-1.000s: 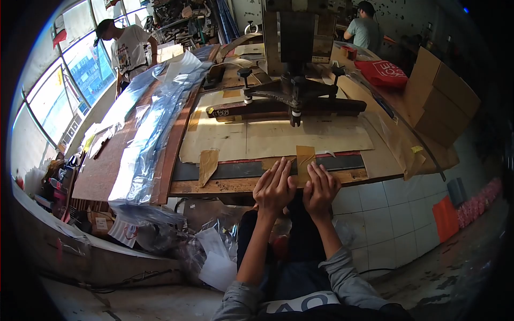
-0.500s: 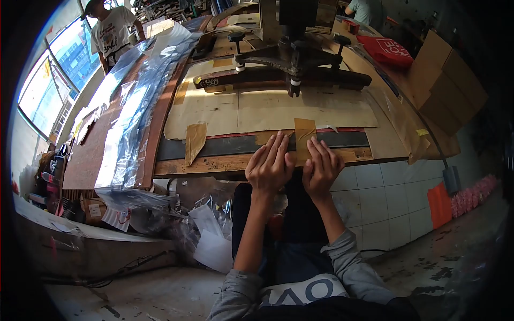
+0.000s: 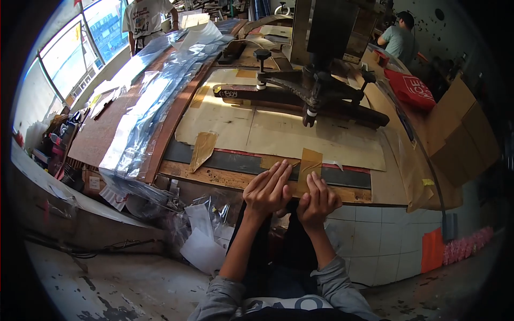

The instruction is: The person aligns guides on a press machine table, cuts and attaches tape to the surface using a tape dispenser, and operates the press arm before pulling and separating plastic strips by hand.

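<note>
My left hand (image 3: 267,190) lies with fingers stretched out over the front edge of the worktable, its fingertips at a brown tape patch on a dark strip (image 3: 235,161). Close beside it, my right hand (image 3: 318,203) has its fingers extended on the lower part of an upright piece of brown tape (image 3: 311,160). Neither hand is wrapped around anything. Another brown tape piece (image 3: 204,151) sticks across the dark strip further left. Behind the strip lies a cream cardboard sheet (image 3: 326,140), and the table's wooden front edge (image 3: 214,180) runs below.
A black machine head with a dark bar (image 3: 251,94) hangs over the sheet. Clear plastic sheets (image 3: 144,117) cover the left side. A red bag (image 3: 409,90) and cardboard box (image 3: 463,125) stand right. Two people, one in a white shirt (image 3: 147,21), are in the background.
The camera view has tilted up and turned, so the table and machine appear lower and further right. Both hands stay at the table edge by the tape, with only slight shifts.
</note>
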`<state>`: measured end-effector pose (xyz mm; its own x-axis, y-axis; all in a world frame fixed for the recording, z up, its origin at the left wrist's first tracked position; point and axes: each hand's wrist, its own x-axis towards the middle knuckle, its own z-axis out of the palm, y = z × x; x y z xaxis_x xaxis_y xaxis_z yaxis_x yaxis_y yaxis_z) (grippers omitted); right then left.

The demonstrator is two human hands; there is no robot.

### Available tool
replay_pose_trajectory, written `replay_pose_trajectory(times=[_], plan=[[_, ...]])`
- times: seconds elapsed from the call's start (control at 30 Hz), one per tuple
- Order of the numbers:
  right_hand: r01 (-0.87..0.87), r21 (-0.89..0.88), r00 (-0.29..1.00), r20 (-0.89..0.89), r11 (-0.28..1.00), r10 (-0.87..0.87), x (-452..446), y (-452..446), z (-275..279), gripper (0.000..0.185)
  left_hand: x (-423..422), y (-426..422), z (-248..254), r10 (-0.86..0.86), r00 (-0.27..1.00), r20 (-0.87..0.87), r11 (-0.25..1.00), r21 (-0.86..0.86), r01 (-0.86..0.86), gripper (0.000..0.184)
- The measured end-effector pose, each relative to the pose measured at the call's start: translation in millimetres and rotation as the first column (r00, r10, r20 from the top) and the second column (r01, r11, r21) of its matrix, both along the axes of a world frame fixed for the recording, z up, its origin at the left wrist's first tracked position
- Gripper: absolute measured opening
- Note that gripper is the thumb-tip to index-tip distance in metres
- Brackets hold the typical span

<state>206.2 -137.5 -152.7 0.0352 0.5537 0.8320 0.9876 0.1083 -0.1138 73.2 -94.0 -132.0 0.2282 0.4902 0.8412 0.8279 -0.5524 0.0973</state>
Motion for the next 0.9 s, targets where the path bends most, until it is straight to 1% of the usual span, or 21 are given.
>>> replay_pose_trajectory(times=[0.13, 0.2, 0.3, 0.5, 0.57, 0.73, 0.9], plan=[[-0.007, 0.035, 1.0, 0.017, 0.999, 0.007, 0.1, 2.0, 1.6, 0.038, 0.7, -0.6, 3.7, 0.015, 1.0, -0.022, 1.0, 0.016, -0.015, 0.038], [-0.007, 0.047, 1.0, 0.03, 0.999, 0.006, -0.6, 3.5, 2.2, 0.04, 0.5, 0.4, 3.8, 0.036, 0.999, -0.039, 0.999, 0.032, -0.035, 0.042], [-0.006, 0.049, 0.998, 0.06, 0.999, 0.004, 1.8, 3.3, 0.4, 0.041, 3.1, 1.4, 1.1, 0.066, 0.997, -0.049, 0.996, 0.056, -0.064, 0.047], [0.014, 0.001, 0.997, 0.081, 1.0, -0.014, 2.3, 0.5, 0.5, 0.041, 4.3, 1.9, 3.0, 0.063, 0.996, -0.065, 0.996, 0.064, -0.059, 0.048], [0.018, 0.014, 0.997, 0.069, 1.0, -0.019, 1.3, 0.5, -1.3, 0.041, 4.4, 1.9, 3.8, 0.063, 0.996, -0.06, 0.996, 0.073, -0.059, 0.049], [0.022, 0.02, 0.999, 0.025, 1.0, -0.022, -0.9, 1.0, -3.7, 0.041, 1.3, 0.4, 0.0, 0.048, 0.995, -0.087, 0.999, 0.013, -0.047, 0.045], [0.011, -0.003, 0.999, 0.032, 1.0, -0.011, 0.7, -1.8, -5.0, 0.043, 0.3, -2.6, 3.4, 0.009, 0.997, -0.074, 0.998, -0.059, -0.014, 0.039]])
